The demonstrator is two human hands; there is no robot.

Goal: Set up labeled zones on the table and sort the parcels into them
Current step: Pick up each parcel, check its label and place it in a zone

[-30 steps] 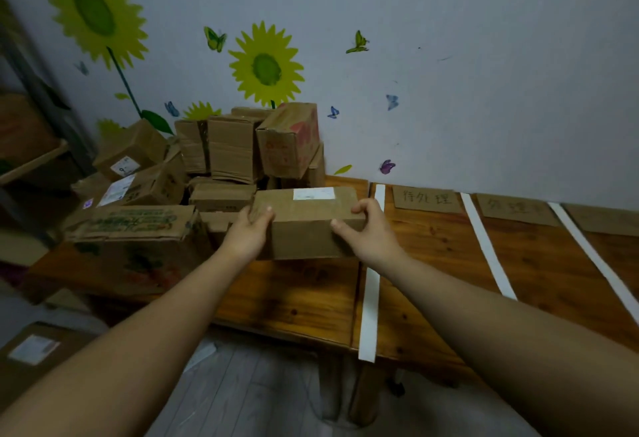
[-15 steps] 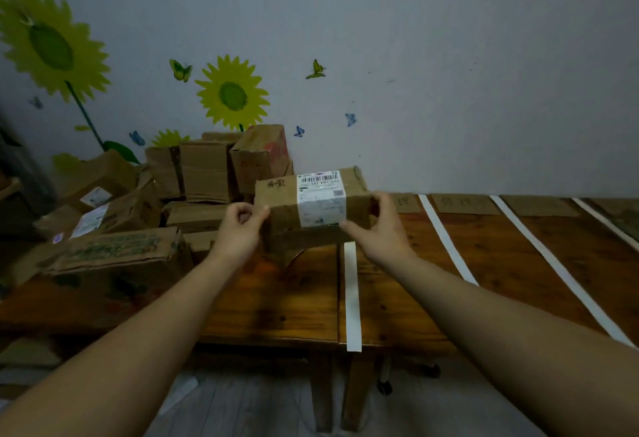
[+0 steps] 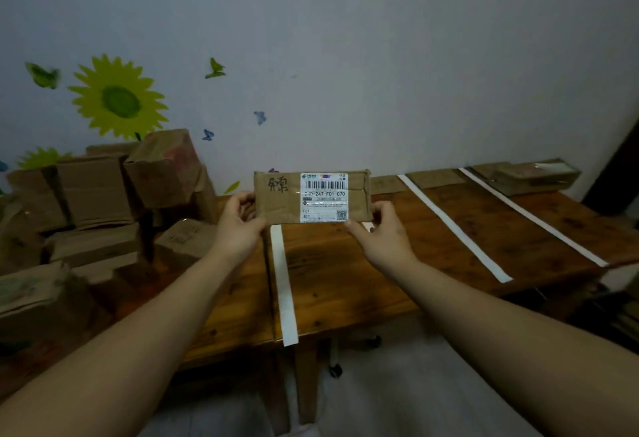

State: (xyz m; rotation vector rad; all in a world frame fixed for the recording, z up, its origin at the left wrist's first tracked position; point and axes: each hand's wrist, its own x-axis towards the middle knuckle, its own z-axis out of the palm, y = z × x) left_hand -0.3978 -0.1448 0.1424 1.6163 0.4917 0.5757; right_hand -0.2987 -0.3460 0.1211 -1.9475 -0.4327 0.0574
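I hold a flat brown cardboard parcel [image 3: 280, 206] upright in front of me, above the wooden table [image 3: 332, 281]. Its white shipping label [image 3: 324, 197] with a barcode faces me, and black handwriting marks its left side. My left hand [image 3: 238, 225] grips the parcel's left edge and my right hand [image 3: 383, 236] grips its lower right corner. White tape strips [image 3: 284, 284] split the tabletop into zones. Brown cardboard zone labels [image 3: 434, 178] lie along the far edge by the wall.
A heap of cardboard boxes [image 3: 103, 215] covers the table's left end. One taped parcel [image 3: 534, 175] lies in the far right zone. Two more tape strips [image 3: 453, 229] run across the right half. The table's front edge is near me, with grey floor below.
I lifted the parcel off the pile and tipped it upright so its label faces me. It moved right, over the first tape strip. My view swung to the right.
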